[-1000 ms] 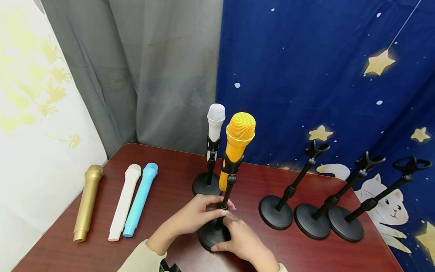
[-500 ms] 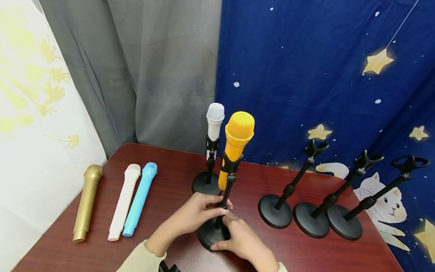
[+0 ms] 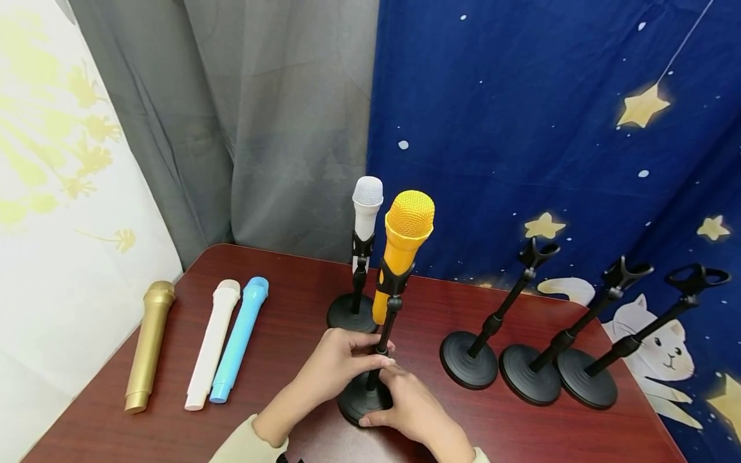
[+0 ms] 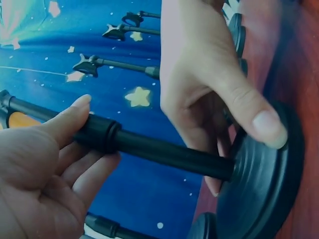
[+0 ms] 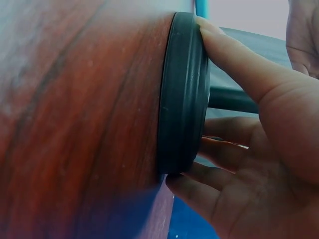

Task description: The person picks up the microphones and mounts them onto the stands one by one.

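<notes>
A yellow microphone [image 3: 408,225] sits in the clip of a black microphone stand [image 3: 360,405], its head tilted up. My left hand [image 3: 327,366] pinches the stand's pole at the collar [image 4: 99,133], thumb on one side and fingers on the other. Lower down, my right hand [image 3: 417,408] holds the round base [image 5: 184,94], the thumb on its rim and the fingers around the far side. That base lies on the table in the right wrist view. Just behind stands a second stand [image 3: 350,313] carrying a white microphone with a silver-grey head [image 3: 366,202].
On the left of the brown table [image 3: 289,308] lie a gold microphone [image 3: 149,347], a white one [image 3: 212,347] and a light blue one [image 3: 239,341]. Three stands with bare clips, a nearer-left one [image 3: 469,360], a middle one [image 3: 530,375] and a rightmost one [image 3: 587,379], stand right. Curtains hang behind.
The left wrist and sleeve have shifted slightly to the right, while the left fingers stay on the pole. My right hand, the stand and the microphones look unmoved.
</notes>
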### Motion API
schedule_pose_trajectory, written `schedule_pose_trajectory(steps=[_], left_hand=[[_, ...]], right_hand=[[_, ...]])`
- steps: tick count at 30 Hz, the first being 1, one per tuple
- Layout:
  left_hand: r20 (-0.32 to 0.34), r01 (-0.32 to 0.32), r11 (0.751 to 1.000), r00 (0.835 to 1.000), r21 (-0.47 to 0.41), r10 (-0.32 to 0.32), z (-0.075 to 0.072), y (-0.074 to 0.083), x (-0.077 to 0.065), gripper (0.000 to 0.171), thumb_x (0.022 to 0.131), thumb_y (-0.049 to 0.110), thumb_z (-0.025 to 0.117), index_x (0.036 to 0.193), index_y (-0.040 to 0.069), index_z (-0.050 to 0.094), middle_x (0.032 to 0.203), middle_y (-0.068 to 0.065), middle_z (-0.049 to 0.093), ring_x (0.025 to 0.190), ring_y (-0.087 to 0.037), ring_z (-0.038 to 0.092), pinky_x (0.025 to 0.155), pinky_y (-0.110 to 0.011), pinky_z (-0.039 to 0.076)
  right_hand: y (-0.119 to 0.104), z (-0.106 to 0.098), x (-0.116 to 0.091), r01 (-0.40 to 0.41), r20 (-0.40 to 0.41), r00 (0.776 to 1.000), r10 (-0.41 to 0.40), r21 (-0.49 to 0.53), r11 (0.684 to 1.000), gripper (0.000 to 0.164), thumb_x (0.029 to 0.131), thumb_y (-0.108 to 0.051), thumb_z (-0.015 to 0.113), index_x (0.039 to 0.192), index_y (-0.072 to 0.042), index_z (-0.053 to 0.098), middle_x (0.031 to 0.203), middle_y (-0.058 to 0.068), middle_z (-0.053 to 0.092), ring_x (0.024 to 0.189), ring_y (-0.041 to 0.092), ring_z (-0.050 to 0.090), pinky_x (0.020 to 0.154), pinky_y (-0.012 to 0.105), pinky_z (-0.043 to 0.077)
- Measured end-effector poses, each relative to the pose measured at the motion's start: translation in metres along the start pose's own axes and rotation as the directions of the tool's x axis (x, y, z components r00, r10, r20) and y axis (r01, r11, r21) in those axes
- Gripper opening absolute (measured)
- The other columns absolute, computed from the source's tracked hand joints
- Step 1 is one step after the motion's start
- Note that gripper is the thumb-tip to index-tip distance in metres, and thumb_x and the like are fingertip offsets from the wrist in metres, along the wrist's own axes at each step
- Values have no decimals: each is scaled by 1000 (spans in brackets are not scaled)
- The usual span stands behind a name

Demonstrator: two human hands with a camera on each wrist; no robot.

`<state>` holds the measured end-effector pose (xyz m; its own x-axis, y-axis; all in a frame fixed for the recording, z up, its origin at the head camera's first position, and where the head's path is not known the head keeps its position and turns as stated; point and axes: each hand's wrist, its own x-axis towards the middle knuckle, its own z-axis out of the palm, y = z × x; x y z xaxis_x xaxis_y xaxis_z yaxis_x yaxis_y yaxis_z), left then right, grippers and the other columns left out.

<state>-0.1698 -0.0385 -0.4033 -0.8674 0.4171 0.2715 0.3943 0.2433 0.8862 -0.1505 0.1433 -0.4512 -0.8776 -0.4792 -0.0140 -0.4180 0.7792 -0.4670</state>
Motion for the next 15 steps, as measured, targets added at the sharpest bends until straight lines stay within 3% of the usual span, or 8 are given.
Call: schedule_pose_trajectory(steps=[3, 8, 15], left_hand=[[-81, 29, 999, 996, -23, -30, 5, 2, -1, 35, 78, 32, 77, 106, 9, 74, 95, -1, 75, 86, -1, 70, 72, -17, 55], [-203, 56, 996, 978, 66, -42, 11, 6, -4, 36, 73, 31, 82, 101, 10, 75, 90, 1, 75, 76, 1, 69, 65, -15, 54], [-289, 62, 984, 957, 164, -12, 16, 10, -6, 36, 71, 42, 82, 93, 14, 75, 86, 1, 75, 69, 1, 68, 62, -13, 53]], right_hand=[[1, -1, 0, -12, 15, 1000, 12, 9, 1000, 68, 69, -60, 76, 119, -18, 61, 130, 0, 60, 116, 17, 58, 91, 37, 50], [1, -1, 0, -24, 32, 999, 23, 27, 999, 65, 69, -60, 75, 117, -20, 62, 127, -2, 61, 114, 16, 59, 89, 36, 50], [1, -1, -1, -11, 27, 1000, 10, 35, 999, 68, 70, -61, 74, 123, -20, 61, 130, -2, 60, 116, 17, 58, 91, 37, 50]])
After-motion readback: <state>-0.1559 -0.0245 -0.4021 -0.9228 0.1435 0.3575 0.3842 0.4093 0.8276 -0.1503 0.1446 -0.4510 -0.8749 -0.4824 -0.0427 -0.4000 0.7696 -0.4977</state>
